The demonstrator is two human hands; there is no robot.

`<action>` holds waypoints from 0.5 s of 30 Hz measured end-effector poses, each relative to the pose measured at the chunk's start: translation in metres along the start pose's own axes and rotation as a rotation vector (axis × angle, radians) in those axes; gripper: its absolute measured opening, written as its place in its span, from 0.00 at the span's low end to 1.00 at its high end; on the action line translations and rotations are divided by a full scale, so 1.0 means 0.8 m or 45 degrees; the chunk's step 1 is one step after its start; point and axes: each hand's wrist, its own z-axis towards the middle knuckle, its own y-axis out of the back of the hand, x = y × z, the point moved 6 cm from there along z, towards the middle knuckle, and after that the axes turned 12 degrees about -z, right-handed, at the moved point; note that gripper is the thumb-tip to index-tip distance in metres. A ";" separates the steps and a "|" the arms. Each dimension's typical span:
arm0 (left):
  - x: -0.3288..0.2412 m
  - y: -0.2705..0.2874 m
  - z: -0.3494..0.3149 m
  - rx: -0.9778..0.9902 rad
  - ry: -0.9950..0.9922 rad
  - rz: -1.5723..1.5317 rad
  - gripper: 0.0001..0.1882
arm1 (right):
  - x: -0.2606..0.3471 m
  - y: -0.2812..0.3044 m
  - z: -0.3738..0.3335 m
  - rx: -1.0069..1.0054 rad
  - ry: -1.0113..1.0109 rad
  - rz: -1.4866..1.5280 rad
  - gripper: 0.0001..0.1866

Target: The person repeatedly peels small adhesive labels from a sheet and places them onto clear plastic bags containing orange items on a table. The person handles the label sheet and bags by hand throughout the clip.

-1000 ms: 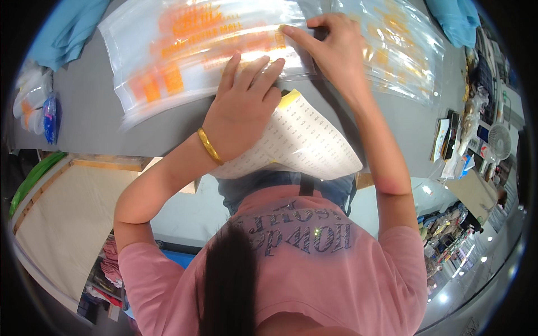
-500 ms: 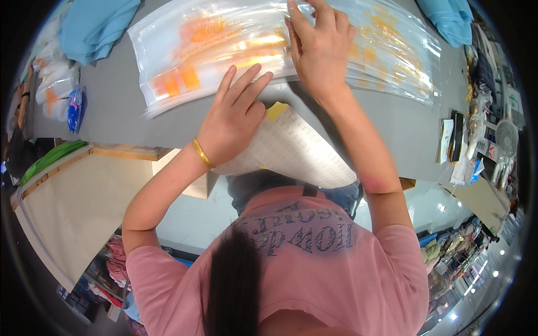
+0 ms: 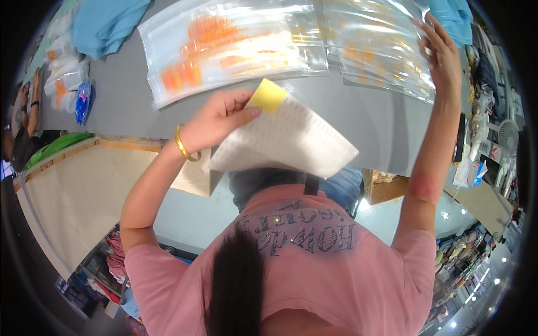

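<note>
My left hand (image 3: 221,120) pinches a white label sheet (image 3: 297,134) between thumb and fingers. Rows of small print cover the sheet, and one corner carries a yellow patch (image 3: 268,96). It hangs over the table's near edge, above my lap. My right hand (image 3: 440,53) reaches to the far right, fingers bent and apart, at the edge of a clear plastic bag (image 3: 381,50) with faint orange print; contact at the fingertips is hard to make out. To its left, more clear bags (image 3: 224,50) with bold orange print lie flat and shiny.
Blue cloth (image 3: 106,25) lies at the far left and more blue cloth (image 3: 453,22) at the far right. Plastic-wrapped rolls (image 3: 66,81) and a blue packet (image 3: 83,103) sit at the left. A small fan (image 3: 507,137) stands at the right. Another person's arm (image 3: 35,98) shows at the far left.
My right hand has swept from the middle of the bags to their right edge. My left hand has come off the bags, moved toward me, and now grips the label sheet.
</note>
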 end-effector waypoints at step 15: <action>-0.025 -0.008 0.029 0.123 0.189 -0.378 0.18 | 0.131 -0.205 -0.199 0.467 0.936 -0.566 0.16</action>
